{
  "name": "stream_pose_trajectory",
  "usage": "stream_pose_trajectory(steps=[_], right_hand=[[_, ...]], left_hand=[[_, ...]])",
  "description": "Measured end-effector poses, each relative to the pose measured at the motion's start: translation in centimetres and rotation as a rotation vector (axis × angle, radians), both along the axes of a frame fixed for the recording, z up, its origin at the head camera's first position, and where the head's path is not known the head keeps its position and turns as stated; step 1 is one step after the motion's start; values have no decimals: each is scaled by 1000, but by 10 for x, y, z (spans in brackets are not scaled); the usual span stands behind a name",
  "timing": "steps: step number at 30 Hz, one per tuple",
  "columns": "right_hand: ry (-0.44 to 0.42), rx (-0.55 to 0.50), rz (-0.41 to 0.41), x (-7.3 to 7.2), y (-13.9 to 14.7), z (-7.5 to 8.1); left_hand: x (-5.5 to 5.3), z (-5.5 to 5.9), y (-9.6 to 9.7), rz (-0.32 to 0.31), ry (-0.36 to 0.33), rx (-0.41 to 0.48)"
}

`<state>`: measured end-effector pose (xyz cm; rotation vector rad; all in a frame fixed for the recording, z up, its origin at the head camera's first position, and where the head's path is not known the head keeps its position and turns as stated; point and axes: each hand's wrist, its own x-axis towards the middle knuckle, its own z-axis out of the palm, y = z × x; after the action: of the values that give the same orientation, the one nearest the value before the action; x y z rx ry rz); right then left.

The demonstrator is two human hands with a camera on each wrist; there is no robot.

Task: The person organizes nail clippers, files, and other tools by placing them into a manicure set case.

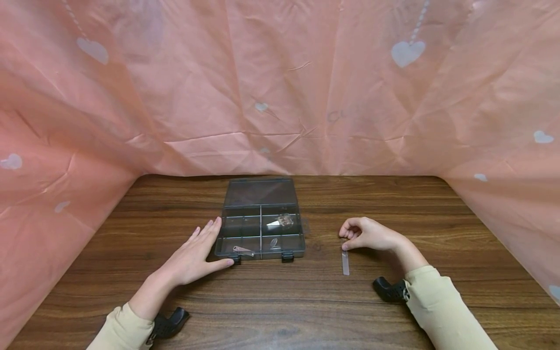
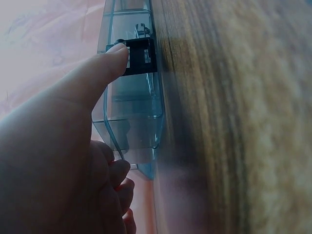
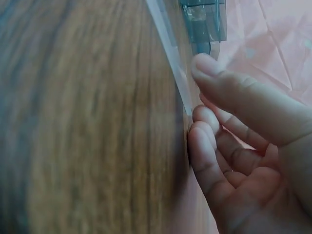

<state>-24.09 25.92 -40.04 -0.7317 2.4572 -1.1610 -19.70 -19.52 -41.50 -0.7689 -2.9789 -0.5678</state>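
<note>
A smoky see-through compartment box lies on the table, its lid laid back. My left hand rests along its left side with fingers straight. In the left wrist view, the thumb touches a black latch on the front. To the right, my right hand is low over the table with fingers bent, at the far end of a thin translucent strip. In the right wrist view, the fingertips touch or nearly touch the strip; the thumb stands apart from them.
Inside the box are a slim pinkish piece, small clear leaf-shaped pieces and a white-tipped piece in clear wrap. A second latch is at the front right. Pink cloth with hearts encloses the wooden table.
</note>
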Motion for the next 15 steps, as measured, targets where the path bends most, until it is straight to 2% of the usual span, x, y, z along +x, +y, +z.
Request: stream_pose_trajectory(steps=[10, 15], right_hand=[[55, 12, 72, -3, 7, -3], [83, 34, 72, -3, 7, -4]], left_hand=[[1, 0, 0, 10, -16, -4], [2, 0, 0, 12, -19, -2]])
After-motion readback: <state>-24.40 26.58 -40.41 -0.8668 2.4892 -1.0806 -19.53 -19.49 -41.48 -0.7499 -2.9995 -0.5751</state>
